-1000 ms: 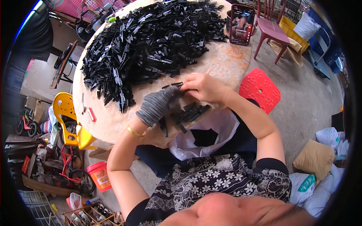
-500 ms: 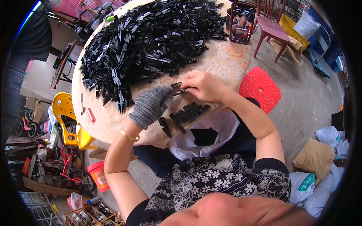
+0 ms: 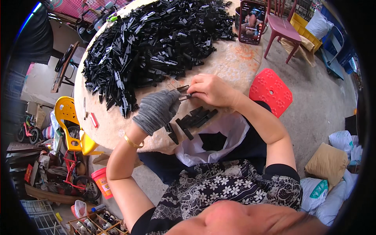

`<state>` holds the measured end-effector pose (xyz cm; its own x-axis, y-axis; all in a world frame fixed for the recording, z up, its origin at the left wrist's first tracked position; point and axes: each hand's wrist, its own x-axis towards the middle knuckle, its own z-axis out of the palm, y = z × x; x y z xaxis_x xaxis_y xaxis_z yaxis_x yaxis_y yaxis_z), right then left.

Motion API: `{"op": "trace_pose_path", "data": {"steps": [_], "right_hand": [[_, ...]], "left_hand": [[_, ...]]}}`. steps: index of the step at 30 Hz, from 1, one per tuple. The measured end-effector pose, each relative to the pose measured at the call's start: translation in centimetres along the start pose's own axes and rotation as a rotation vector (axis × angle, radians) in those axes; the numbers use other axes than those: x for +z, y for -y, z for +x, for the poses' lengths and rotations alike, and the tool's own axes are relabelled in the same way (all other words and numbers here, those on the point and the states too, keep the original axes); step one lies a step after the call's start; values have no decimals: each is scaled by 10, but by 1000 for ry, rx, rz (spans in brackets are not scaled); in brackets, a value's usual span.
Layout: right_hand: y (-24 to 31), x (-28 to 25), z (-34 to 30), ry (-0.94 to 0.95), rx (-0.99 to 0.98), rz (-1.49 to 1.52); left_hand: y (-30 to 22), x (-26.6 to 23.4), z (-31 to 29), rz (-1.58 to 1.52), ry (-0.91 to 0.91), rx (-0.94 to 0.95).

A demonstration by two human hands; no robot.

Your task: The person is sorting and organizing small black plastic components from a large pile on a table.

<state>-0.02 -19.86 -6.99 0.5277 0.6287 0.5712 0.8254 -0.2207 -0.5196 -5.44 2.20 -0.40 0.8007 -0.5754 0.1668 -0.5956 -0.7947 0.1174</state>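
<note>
In front of the black pile (image 3: pixel 152 47), a dark piece (image 3: pixel 185 97) is pinched by the inward-turned left hand (image 3: pixel 157 110) and right hand (image 3: pixel 213 90). Right of the pile, a red stool (image 3: pixel 269 87) is set by the pale table (image 3: pixel 225 62).

Slim dark piece (image 3: pixel 185 97) held; black pieces (image 3: pixel 156 45) heaped.

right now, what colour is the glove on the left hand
The glove on the left hand is streaky grey; the head view shows it best.
</note>
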Motion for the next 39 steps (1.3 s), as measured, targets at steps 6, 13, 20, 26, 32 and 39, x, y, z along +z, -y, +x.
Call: {"op": "trace_pose_path", "data": {"steps": [6, 13, 20, 26, 32, 39], "right_hand": [[-1, 1, -1, -51, 95, -41], [-1, 2, -1, -111, -49, 32], [10, -2, -9, -117, 40, -280], [17, -1, -4, -115, -8, -299], [5, 0, -11, -119, -6, -257], [-1, 7, -7, -157, -7, -8]], "left_hand": [[-15, -13, 33, 85, 333, -104], [-16, -3, 58, 156, 438, -25], [-18, 1, 72, 179, 472, 5], [-6, 4, 70, 124, 423, 50], [-13, 10, 70, 193, 418, 25], [-15, 1, 60, 67, 370, -73]]}}
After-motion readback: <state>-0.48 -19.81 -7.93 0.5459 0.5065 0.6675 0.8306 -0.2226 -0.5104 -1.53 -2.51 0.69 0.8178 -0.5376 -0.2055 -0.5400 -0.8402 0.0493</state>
